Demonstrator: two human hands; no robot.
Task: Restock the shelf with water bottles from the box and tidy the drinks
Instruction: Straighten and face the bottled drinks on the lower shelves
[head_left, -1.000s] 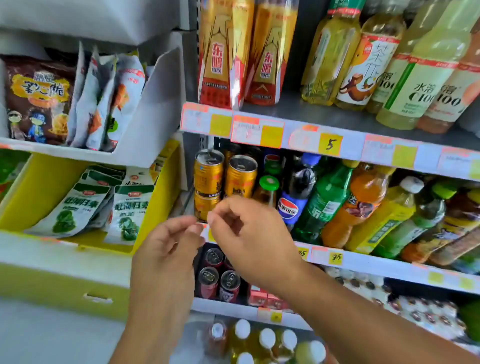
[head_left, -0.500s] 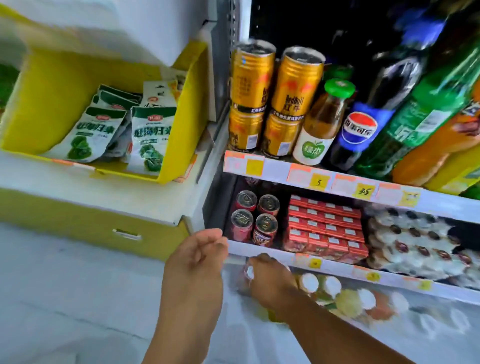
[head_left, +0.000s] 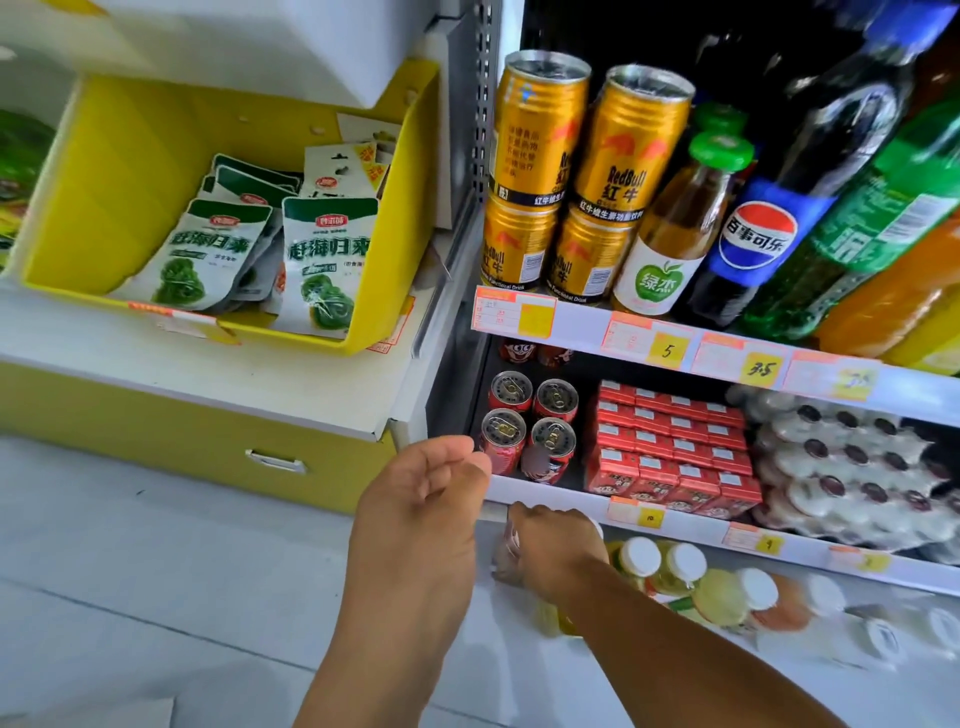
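Right hand (head_left: 553, 545) curls over the top of a clear plastic bottle (head_left: 506, 558) at the left end of the bottom shelf; left hand (head_left: 423, 512) hangs relaxed and empty beside it

Tidying looks under way on the lowest row, where white-capped plastic drink bottles (head_left: 670, 566) lie blurred and crowded; no box of water is in view, so restocking seems still to come. Above, small red metal cans (head_left: 527, 431) stand in a neat block beside red cardboard cartons (head_left: 672, 441), and tall gold aluminium cans (head_left: 582, 171) sit stacked, glossy and cylindrical, behind the white shelf edge strip (head_left: 587, 322)
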